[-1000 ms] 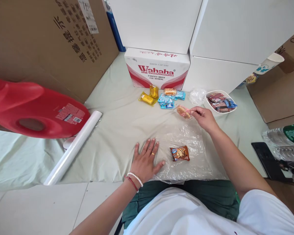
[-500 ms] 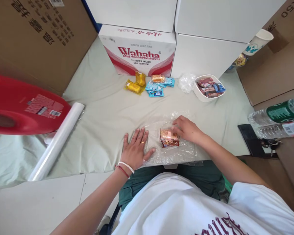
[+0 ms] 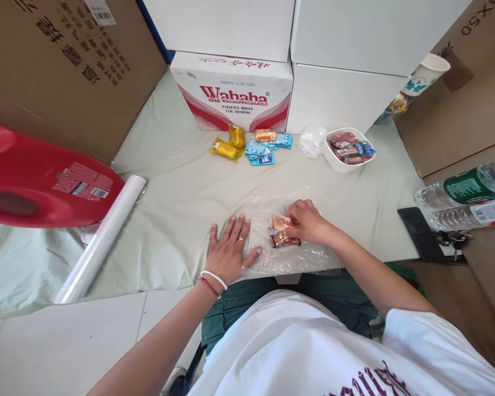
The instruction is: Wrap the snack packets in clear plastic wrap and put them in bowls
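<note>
Clear plastic film (image 3: pixel 317 256), one sheet, thin, glossy and wrinkled, spread at the near edge of a pale green cloth (image 3: pixel 181 203) with soft creases. On the film, near its middle: a brown cookie packet (image 3: pixel 286 240), small, pillow-shaped, shiny; and, just beyond it on the same film, a pink-and-clear biscuit packet (image 3: pixel 279 223) with a rounded, tan biscuit showing through. Right hand (image 3: pixel 309 220), over the film's right half, fingers bent and drawn close at the right end of the biscuit packet; the fingertips are partly hidden, so whether they pinch the wrapper cannot be told. Left hand (image 3: pixel 226 256), palm down at the film's left edge, fingers straight and spread apart, gripping nothing; one ring, one white beaded bracelet, one red cord. Beyond the film: yellow packets (image 3: pixel 226 148), plump and glossy; flat blue sachets (image 3: pixel 258 151); a crumpled ball of clear plastic (image 3: pixel 312 141); a printed cardboard carton (image 3: pixel 233 93). Beyond the film and to its right: a white tub (image 3: pixel 343 163), smooth, round-cornered, holding red and blue wrapped snacks. Well left of the film: a smooth white roll (image 3: pixel 101 240), long and cylindrical, and a moulded red plastic jug (image 3: pixel 37 176). Well right of it: a flat black phone (image 3: pixel 419 234).
</note>
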